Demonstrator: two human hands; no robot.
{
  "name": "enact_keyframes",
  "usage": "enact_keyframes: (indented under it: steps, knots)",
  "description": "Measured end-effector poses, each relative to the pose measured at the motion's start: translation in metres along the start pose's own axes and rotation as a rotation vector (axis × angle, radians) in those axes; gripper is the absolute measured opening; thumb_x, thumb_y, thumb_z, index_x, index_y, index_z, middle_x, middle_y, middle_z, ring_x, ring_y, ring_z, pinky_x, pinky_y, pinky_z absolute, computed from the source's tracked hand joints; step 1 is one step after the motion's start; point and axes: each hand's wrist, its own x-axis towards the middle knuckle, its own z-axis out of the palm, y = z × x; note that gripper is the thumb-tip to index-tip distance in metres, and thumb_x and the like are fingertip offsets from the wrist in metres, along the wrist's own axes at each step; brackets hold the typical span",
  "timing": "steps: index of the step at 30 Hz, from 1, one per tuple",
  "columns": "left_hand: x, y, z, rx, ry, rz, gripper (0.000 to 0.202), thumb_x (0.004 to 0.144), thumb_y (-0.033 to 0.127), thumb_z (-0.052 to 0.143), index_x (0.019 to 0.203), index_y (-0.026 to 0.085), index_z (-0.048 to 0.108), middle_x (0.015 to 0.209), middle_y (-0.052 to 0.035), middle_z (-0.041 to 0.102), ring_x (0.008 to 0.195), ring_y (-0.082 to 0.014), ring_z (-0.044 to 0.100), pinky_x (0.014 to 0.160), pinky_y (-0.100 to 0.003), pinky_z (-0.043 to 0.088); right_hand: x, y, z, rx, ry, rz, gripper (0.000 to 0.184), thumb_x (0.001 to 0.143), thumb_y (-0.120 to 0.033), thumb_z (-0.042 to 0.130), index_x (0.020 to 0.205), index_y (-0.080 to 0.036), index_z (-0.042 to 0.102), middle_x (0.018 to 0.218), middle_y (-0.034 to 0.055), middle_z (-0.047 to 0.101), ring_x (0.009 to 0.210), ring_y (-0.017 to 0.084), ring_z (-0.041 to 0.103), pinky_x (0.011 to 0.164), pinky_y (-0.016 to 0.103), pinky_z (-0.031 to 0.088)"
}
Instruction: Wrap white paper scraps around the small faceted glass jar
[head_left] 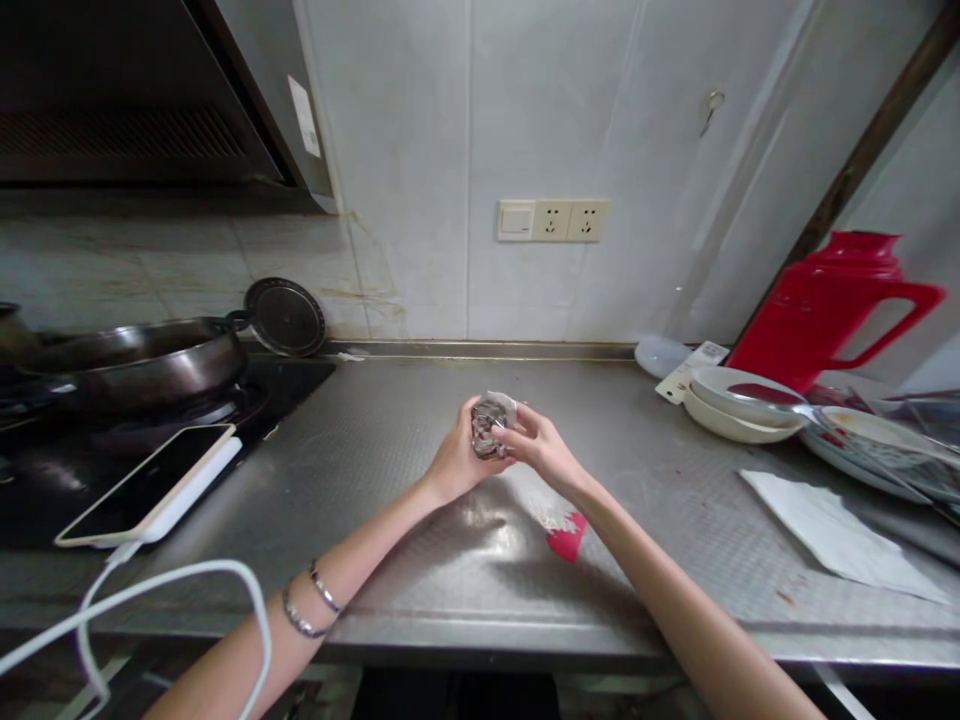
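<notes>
Above the middle of the counter my two hands meet around a small, rounded, silvery-grey object with a coiled, shiny texture, which looks like a steel scrubber [489, 428]. My left hand [456, 458] is wrapped round its left side and underside. From the right, my right hand [541, 446] holds it with the fingers, the thumb lying across its front. A whitish, see-through bit of wrapping [504, 404] shows at its top edge. Below the hands, a torn red and whitish scrap [567, 538] lies on the steel counter [390, 440].
A pan [142, 365] stands on the black stove at left, a round dark lid [285, 316] behind it. A phone [146, 485] with a white cable [187, 568] lies nearer. At right are a red thermos [825, 310], bowls [739, 405] and a white paper sheet [840, 535].
</notes>
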Motion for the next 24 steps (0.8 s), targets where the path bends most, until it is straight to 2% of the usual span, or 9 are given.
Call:
enact_keyframes:
  steps: [3, 7, 9, 11, 13, 15, 18, 21, 24]
  knots:
    - [-0.003, 0.003, 0.001, 0.044, 0.011, 0.034, 0.091, 0.058, 0.029, 0.081, 0.132, 0.021, 0.029, 0.121, -0.0125, 0.057, 0.107, -0.0263, 0.058, 0.092, -0.042, 0.046, 0.005, 0.004, -0.007, -0.086, 0.091, 0.040, 0.037, 0.083, -0.051, 0.054, 0.103, -0.022, 0.064, 0.101, 0.0048, 0.067, 0.093, 0.021, 0.062, 0.067, 0.029, 0.052]
    - [-0.008, 0.005, 0.005, 0.047, -0.040, 0.024, 0.090, 0.058, 0.027, 0.081, 0.131, 0.021, 0.030, 0.123, -0.0123, 0.055, 0.107, -0.0261, 0.058, 0.093, -0.041, 0.045, 0.009, 0.011, -0.011, -0.392, 0.274, -0.157, 0.041, 0.084, -0.052, 0.050, 0.067, -0.017, 0.062, 0.063, 0.0008, 0.060, 0.063, 0.015, 0.055, 0.057, 0.024, 0.044]
    - [-0.009, 0.006, 0.007, 0.054, -0.049, 0.010, 0.090, 0.058, 0.026, 0.080, 0.132, 0.021, 0.030, 0.124, -0.0128, 0.055, 0.108, -0.0269, 0.058, 0.094, -0.042, 0.045, 0.008, 0.012, -0.010, -0.496, 0.321, -0.238, 0.045, 0.087, -0.051, 0.047, 0.059, -0.017, 0.057, 0.055, -0.0009, 0.054, 0.055, 0.013, 0.050, 0.052, 0.023, 0.039]
    - [-0.010, 0.006, 0.008, 0.057, -0.044, 0.001, 0.090, 0.057, 0.023, 0.080, 0.132, 0.020, 0.030, 0.124, -0.0132, 0.054, 0.111, -0.0284, 0.056, 0.095, -0.043, 0.044, 0.004, 0.010, -0.006, -0.530, 0.322, -0.274, 0.045, 0.089, -0.049, 0.045, 0.062, -0.017, 0.060, 0.056, -0.0004, 0.057, 0.054, 0.013, 0.052, 0.051, 0.023, 0.039]
    - [-0.010, 0.008, 0.009, 0.052, -0.034, 0.006, 0.089, 0.056, 0.020, 0.078, 0.132, 0.021, 0.030, 0.126, -0.0131, 0.053, 0.116, -0.0292, 0.054, 0.098, -0.044, 0.042, 0.000, 0.007, -0.002, -0.527, 0.288, -0.300, 0.041, 0.091, -0.046, 0.044, 0.075, -0.017, 0.068, 0.067, 0.0018, 0.067, 0.063, 0.016, 0.060, 0.057, 0.024, 0.045]
    - [-0.009, 0.010, 0.009, 0.054, -0.024, 0.008, 0.088, 0.057, 0.017, 0.077, 0.132, 0.021, 0.030, 0.129, -0.0132, 0.051, 0.116, -0.0285, 0.053, 0.098, -0.043, 0.043, -0.004, 0.004, 0.000, -0.529, 0.238, -0.345, 0.035, 0.092, -0.042, 0.045, 0.092, -0.020, 0.071, 0.087, 0.0043, 0.073, 0.080, 0.020, 0.067, 0.070, 0.027, 0.050]
    - [-0.008, 0.013, 0.009, 0.059, -0.004, -0.004, 0.084, 0.059, 0.016, 0.074, 0.130, 0.020, 0.030, 0.128, -0.0142, 0.052, 0.110, -0.0264, 0.057, 0.094, -0.041, 0.046, -0.007, 0.002, 0.002, -0.548, 0.165, -0.451, 0.031, 0.093, -0.035, 0.044, 0.108, -0.024, 0.069, 0.112, 0.0051, 0.069, 0.106, 0.023, 0.063, 0.091, 0.034, 0.049]
    - [-0.007, 0.013, 0.009, 0.021, 0.018, -0.001, 0.077, 0.060, 0.017, 0.074, 0.125, 0.020, 0.033, 0.125, -0.0133, 0.055, 0.107, -0.0249, 0.059, 0.091, -0.039, 0.047, -0.009, 0.002, 0.003, -0.563, 0.109, -0.531, 0.031, 0.093, -0.031, 0.043, 0.115, -0.026, 0.066, 0.117, 0.0036, 0.067, 0.114, 0.022, 0.059, 0.101, 0.038, 0.043]
    - [-0.006, 0.008, 0.011, -0.029, 0.034, -0.043, 0.077, 0.060, 0.020, 0.076, 0.124, 0.021, 0.033, 0.119, -0.0114, 0.059, 0.101, -0.0235, 0.062, 0.087, -0.038, 0.049, -0.010, 0.000, 0.002, -0.548, 0.067, -0.559, 0.031, 0.092, -0.031, 0.045, 0.115, -0.027, 0.066, 0.116, 0.0025, 0.067, 0.113, 0.022, 0.060, 0.104, 0.041, 0.042]
